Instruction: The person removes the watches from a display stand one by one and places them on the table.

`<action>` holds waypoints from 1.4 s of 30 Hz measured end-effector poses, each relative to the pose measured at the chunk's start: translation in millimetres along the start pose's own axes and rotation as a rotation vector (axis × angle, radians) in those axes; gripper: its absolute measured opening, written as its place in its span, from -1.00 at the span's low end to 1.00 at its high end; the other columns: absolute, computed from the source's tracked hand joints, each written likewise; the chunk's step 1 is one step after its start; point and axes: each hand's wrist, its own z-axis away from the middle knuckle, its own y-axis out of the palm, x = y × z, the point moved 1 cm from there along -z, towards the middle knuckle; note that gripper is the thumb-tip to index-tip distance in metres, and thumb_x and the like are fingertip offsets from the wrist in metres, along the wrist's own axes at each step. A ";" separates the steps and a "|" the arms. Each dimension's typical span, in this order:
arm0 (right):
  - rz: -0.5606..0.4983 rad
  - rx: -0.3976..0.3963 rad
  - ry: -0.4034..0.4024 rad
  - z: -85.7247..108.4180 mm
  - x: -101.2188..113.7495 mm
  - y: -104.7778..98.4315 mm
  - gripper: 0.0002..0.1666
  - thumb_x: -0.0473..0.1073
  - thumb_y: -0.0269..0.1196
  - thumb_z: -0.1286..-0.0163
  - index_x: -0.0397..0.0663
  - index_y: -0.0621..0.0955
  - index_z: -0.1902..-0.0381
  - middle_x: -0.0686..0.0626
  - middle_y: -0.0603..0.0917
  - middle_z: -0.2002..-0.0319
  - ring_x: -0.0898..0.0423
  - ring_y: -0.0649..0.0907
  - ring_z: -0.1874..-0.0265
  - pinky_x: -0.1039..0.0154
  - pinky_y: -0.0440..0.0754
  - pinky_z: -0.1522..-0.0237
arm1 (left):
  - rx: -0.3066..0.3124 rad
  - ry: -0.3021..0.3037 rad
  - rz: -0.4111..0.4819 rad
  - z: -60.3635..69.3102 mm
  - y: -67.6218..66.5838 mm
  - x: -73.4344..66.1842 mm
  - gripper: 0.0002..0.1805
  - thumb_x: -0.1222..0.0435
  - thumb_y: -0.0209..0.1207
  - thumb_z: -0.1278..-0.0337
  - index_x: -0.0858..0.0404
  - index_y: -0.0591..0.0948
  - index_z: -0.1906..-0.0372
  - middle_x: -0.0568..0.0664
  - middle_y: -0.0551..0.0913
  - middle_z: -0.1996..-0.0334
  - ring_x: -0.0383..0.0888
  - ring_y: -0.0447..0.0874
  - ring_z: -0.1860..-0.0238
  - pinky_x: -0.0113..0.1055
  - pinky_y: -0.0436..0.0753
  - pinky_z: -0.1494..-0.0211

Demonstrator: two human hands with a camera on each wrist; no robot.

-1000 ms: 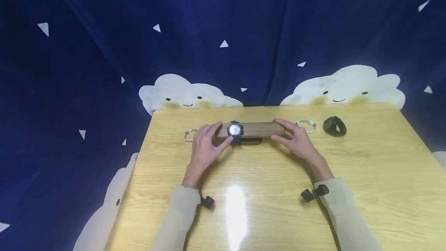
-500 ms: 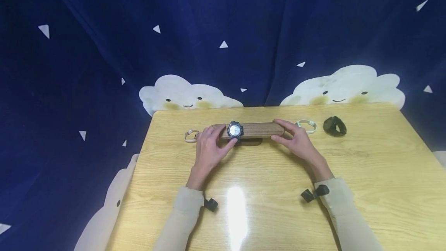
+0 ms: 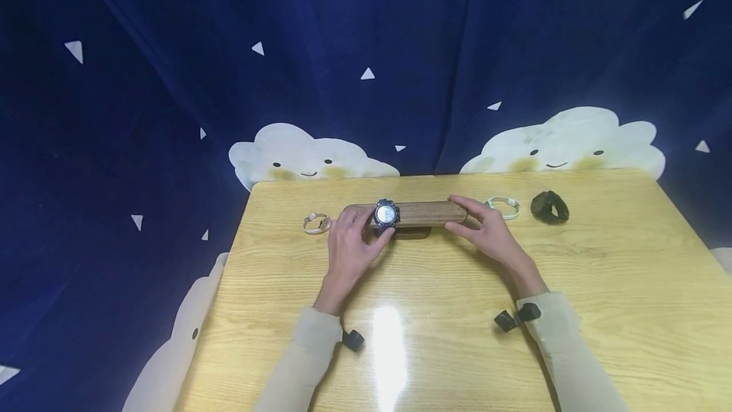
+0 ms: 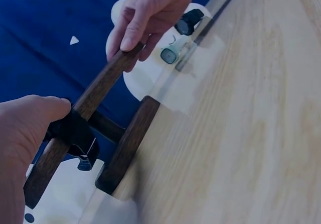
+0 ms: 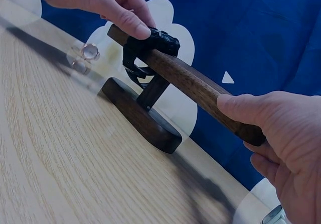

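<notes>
A dark wooden watch stand (image 3: 431, 212) stands near the table's far edge, its bar on a short post over a rounded base (image 5: 143, 116). Looped round the bar, left of the middle, is a black wristwatch (image 3: 386, 213) with its round face up. My left hand (image 3: 350, 250) holds this watch between thumb and fingers, the thumb on its near side. Round the bar's right end my right hand (image 3: 486, 232) keeps a grip, thumb in front and fingers behind. The left hand covers part of the bar's left end in the head view.
A slim light-banded watch (image 3: 316, 224) lies left of the stand. To the right are a white-banded watch (image 3: 504, 207), close by my right hand, and a bulky black watch (image 3: 549, 207). A dark blue curtain (image 3: 366, 113) with clouds hangs behind the table (image 3: 457, 336).
My left hand has shifted right along the bar, and its fingers have come up to the black wristwatch. More of the light-banded watch shows now. The right hand has stayed in place.
</notes>
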 end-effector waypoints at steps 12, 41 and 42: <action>0.008 -0.007 -0.003 0.1 -0.3 0.2 -0.33 -0.41 0.45 -0.31 -0.42 0.52 -0.36 -0.38 0.56 -0.35 -0.32 0.47 -0.41 -0.20 0.38 -0.46 | -0.069 -0.038 -0.001 2.8 6.2 -9.2 -0.32 -0.18 0.49 -0.04 0.24 0.73 -0.11 0.02 0.71 0.24 -0.06 0.62 0.12 -0.23 0.53 0.19; 0.002 -0.005 -0.002 -0.5 -4.3 0.5 -0.32 -0.39 0.46 -0.31 -0.40 0.52 -0.37 -0.37 0.55 -0.35 -0.30 0.47 -0.42 -0.18 0.38 -0.46 | -0.096 -0.053 -0.002 4.6 7.0 -8.6 -0.37 -0.09 0.50 -0.05 0.28 0.74 -0.09 0.04 0.76 0.19 -0.06 0.66 0.12 -0.26 0.54 0.20; 0.001 -0.004 -0.002 -0.5 -4.4 0.5 -0.32 -0.39 0.46 -0.31 -0.40 0.52 -0.37 -0.37 0.55 -0.36 -0.30 0.47 -0.42 -0.18 0.38 -0.46 | -0.097 -0.053 0.000 4.3 6.6 -8.4 -0.37 -0.09 0.50 -0.05 0.29 0.74 -0.08 0.04 0.76 0.17 -0.06 0.67 0.11 -0.25 0.56 0.18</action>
